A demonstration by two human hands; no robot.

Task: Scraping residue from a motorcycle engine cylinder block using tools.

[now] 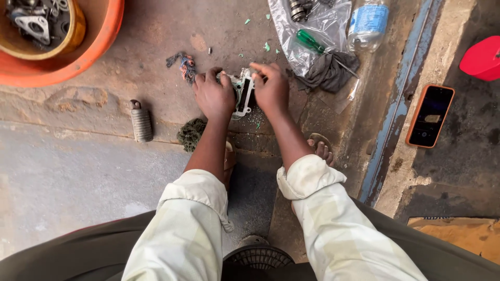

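Dusty rough concrete bears a pale metal casting point(243, 93) (angular, greasy), each hand's grip, left hand point(213, 96) and right hand point(271, 88), closed on it.

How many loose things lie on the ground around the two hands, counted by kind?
Rags or cloth scraps: 3
Coil spring: 1
Screwdriver: 1
Plastic bottle: 1
Phone: 1
Plastic bag: 1
Total: 8
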